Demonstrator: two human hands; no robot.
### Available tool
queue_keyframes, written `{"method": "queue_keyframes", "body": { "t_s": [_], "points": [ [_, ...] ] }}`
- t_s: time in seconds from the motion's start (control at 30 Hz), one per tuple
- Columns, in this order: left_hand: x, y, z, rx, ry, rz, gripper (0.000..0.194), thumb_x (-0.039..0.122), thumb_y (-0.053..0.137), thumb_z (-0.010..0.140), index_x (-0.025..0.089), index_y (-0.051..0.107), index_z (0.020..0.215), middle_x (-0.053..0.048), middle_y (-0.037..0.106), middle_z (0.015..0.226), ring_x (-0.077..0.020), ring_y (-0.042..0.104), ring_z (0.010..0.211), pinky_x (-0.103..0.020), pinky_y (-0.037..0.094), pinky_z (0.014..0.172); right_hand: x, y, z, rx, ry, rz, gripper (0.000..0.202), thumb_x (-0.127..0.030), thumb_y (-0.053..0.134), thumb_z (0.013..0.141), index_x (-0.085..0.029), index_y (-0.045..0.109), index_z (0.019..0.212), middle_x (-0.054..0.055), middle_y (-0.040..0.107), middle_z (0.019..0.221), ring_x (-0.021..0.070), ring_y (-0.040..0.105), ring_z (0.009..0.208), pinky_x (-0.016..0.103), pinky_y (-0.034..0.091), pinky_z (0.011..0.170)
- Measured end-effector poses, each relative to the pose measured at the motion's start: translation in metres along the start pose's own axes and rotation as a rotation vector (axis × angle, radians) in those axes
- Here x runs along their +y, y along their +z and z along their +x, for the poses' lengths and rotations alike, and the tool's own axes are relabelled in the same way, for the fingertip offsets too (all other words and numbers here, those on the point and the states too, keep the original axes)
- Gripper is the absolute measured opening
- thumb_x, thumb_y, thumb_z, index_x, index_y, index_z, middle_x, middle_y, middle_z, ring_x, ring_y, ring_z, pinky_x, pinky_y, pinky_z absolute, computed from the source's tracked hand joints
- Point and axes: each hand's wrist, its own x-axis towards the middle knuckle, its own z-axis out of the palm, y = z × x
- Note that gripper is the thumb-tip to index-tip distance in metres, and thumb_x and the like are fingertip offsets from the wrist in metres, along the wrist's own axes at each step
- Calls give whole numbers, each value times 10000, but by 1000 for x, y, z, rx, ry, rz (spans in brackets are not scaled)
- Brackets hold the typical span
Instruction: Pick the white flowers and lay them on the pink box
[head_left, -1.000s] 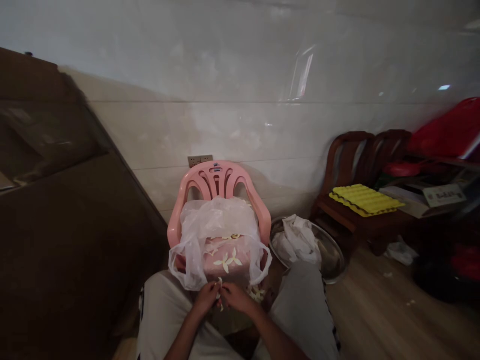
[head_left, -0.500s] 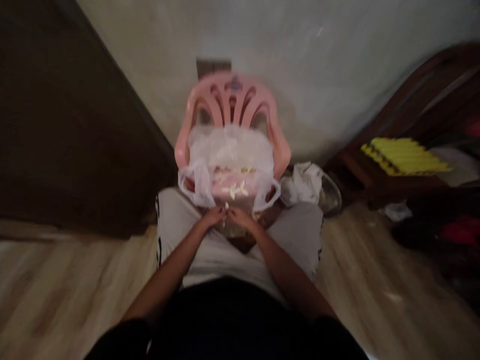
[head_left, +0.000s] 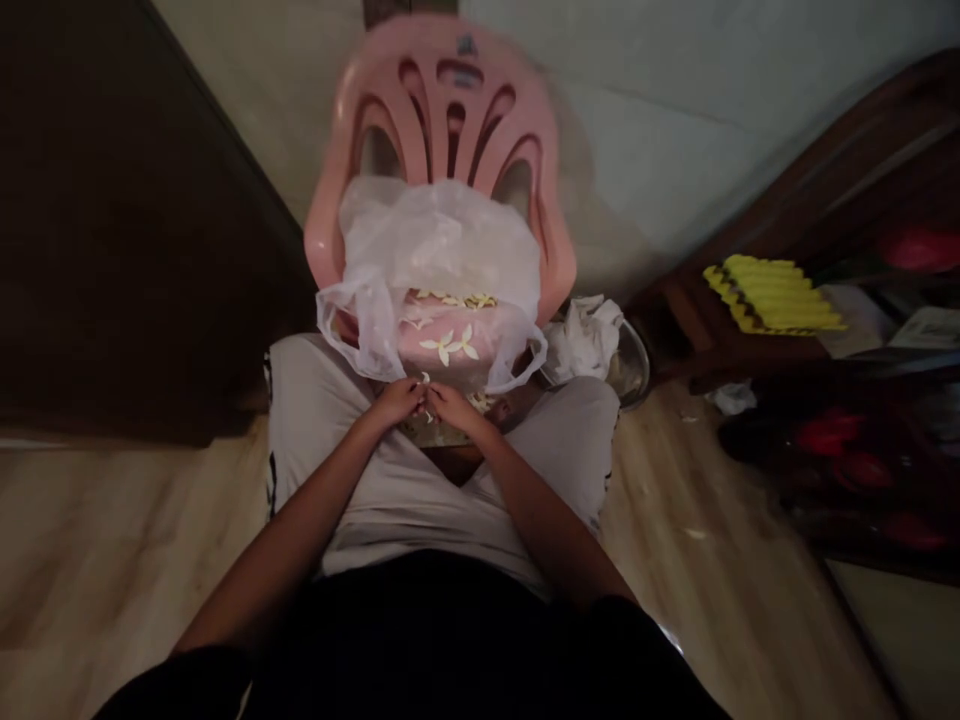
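Observation:
My left hand (head_left: 403, 398) and my right hand (head_left: 451, 408) meet between my knees, fingers closed in a pinch. Between them, small white petals of a flower (head_left: 426, 379) stick out; how each finger grips is too small to see. Just beyond, white flowers with yellow middles (head_left: 459, 344) lie on the seat of a pink plastic chair (head_left: 334, 215). A translucent white plastic bag (head_left: 442, 235) covers the back of the seat, its handles spread to both sides. More pale flowers show at the bag's mouth.
Right of the chair, a crumpled white bag (head_left: 589, 340) rests by a metal bowl (head_left: 631, 365). A yellow ridged stack (head_left: 772, 295) sits on dark wooden furniture (head_left: 690, 320) at the right. A dark panel (head_left: 135, 220) stands at the left.
The view has shifted, so the chair appears larger and the picture sharper. My hands stay together at the flower, with little visible change in their pose.

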Motion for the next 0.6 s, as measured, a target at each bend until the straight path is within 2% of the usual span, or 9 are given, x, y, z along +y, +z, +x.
{"method": "queue_keyframes", "body": {
  "t_s": [0.13,0.23,0.47,0.6],
  "points": [
    [15,-3,-2,57,81,-47,361,481,446,839,176,581,702,25,574,501,-128,522,440,-232,389,478,-8,-6,2,54,-39,95,292,-299,349,1005,-153,583,911,-11,622,722,75,482,454,188,429,449],
    [19,-2,-2,78,120,-80,382,518,459,815,178,575,684,29,558,475,-128,512,427,-236,391,471,-10,-9,0,82,-76,97,317,-352,358,1009,-172,543,825,-21,598,694,71,490,449,182,425,435],
    [25,2,-3,103,156,-123,358,481,446,858,188,568,693,31,570,464,-139,524,421,-245,398,481,-9,-10,-4,106,-162,197,395,-511,358,993,-193,532,837,-10,607,724,87,507,510,200,463,477],
    [36,6,-3,171,182,-117,324,435,451,879,202,542,674,44,549,473,-138,522,457,-245,386,513,-14,-11,-5,165,-179,279,415,-565,352,982,-206,523,863,-24,583,680,92,521,484,216,458,488]
  ]
}}
